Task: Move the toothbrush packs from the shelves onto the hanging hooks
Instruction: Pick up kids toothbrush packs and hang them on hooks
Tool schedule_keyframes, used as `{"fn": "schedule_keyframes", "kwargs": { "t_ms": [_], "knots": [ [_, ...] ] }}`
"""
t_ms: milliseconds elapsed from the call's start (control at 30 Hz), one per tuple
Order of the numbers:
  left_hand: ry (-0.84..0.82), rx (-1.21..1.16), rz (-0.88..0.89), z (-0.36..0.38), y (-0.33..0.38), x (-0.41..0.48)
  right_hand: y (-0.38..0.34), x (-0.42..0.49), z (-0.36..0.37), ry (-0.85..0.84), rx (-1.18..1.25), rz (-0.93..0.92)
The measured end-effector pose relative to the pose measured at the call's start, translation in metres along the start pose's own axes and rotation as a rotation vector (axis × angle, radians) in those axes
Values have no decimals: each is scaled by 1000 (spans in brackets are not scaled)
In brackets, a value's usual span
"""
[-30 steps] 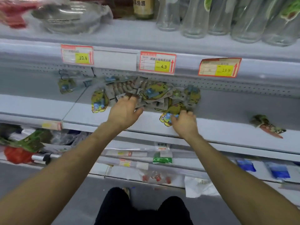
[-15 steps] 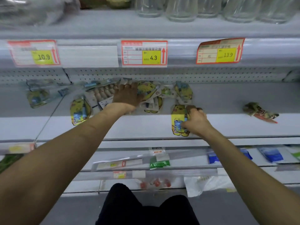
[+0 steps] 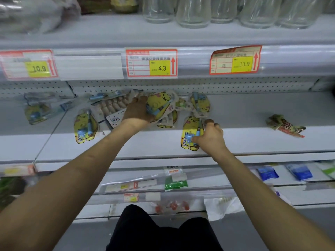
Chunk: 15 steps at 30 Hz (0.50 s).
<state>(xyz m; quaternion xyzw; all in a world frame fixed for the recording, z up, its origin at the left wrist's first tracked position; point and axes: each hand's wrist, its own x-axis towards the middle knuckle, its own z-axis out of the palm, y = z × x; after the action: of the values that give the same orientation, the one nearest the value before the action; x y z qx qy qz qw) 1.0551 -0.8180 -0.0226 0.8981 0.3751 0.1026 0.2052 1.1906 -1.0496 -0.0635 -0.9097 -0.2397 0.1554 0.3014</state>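
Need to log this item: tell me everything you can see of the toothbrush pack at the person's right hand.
The toothbrush pack is a yellow card cut like a cartoon bear, face at the far end, with a blue toothbrush under clear plastic and the letters SXW near the bottom. It lies near the front edge of the pale shelf, lengthwise front to back. The right hand curls its fingers onto its right side.

toothbrush packs [image 3: 158, 104] crowd mid-shelf, open shelf [image 3: 244, 113] rightward, price rail [image 3: 195, 64] overhead
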Motion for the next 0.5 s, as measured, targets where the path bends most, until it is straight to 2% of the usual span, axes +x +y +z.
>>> {"fn": "schedule_keyframes", "kwargs": {
  "t_ms": [133, 333, 500],
  "knots": [
    [-16, -182, -61, 0, 0, -21, -12, 0, 5, 14, 45, 51],
    [-19, -454, -199, 6, -3, -60, -32, -3, 14, 8, -121, 135],
    [-60, -665, -241, 13, -6, -77, -41, 5, 5, -47, 14, 262]
  ]
}}
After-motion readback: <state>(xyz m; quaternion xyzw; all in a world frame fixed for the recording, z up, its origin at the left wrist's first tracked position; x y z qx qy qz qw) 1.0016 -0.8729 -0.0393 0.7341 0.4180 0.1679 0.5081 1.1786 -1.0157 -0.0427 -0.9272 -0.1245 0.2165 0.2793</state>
